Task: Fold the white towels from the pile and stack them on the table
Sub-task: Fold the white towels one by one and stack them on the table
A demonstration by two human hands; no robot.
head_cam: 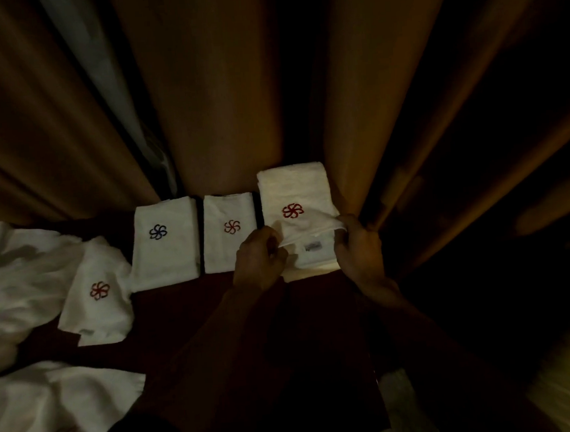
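Note:
A white towel with a red flower emblem (295,195) lies on top of a stack at the right end of the dark table (189,308). My left hand (258,259) pinches its near left corner and my right hand (357,248) grips its near right corner, lifting the near edge over a small label. Left of it lie two folded towels, one with a red emblem (229,234) and one with a blue emblem (163,243). An unfolded pile of white towels (24,278) lies at the far left, with one red-emblem towel (98,294) on its right side.
Brown curtains (236,102) hang right behind the table and close on the right. More white cloth (55,410) lies at the near left. The room is dim, and the area to the right is too dark to make out.

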